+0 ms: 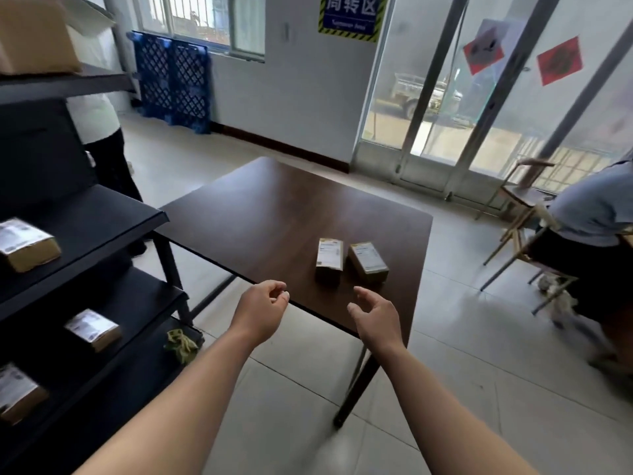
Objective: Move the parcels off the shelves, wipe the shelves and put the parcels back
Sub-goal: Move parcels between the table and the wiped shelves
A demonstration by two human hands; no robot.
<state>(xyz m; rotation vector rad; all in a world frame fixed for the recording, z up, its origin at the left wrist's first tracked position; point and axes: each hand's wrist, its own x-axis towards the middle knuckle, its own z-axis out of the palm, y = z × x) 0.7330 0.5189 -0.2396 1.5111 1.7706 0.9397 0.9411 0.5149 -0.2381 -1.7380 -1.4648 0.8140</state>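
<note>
a: status? both hands empty. left hand (pixel 262 311) loosely curled, fingers half closed on nothing; right hand (pixel 375 317) open, fingers spread. both hover at the near edge of the table (pixel 260 214).

b: parcels?

a: two small boxes on the table, side by side, just ahead of the hands: left box (pixel 329 259) square to me, right box (pixel 369 263) turned a bit. apart from each other, not touching either hand. three more on the shelves (pixel 113 217): upper (pixel 25 244), middle (pixel 93 330), lower (pixel 19 394). big carton (pixel 36 34) on top level.

b: so step = unloading, prob. not done.

a: agreed, judgement only. do it well: go to shelf next, take one box per hand, grip by long sides, labels up. set down in a row w/ the first two, leave gaps. green cloth (pixel 181 344) sits at bottom shelf end; leave it until shelves are bare.
</note>
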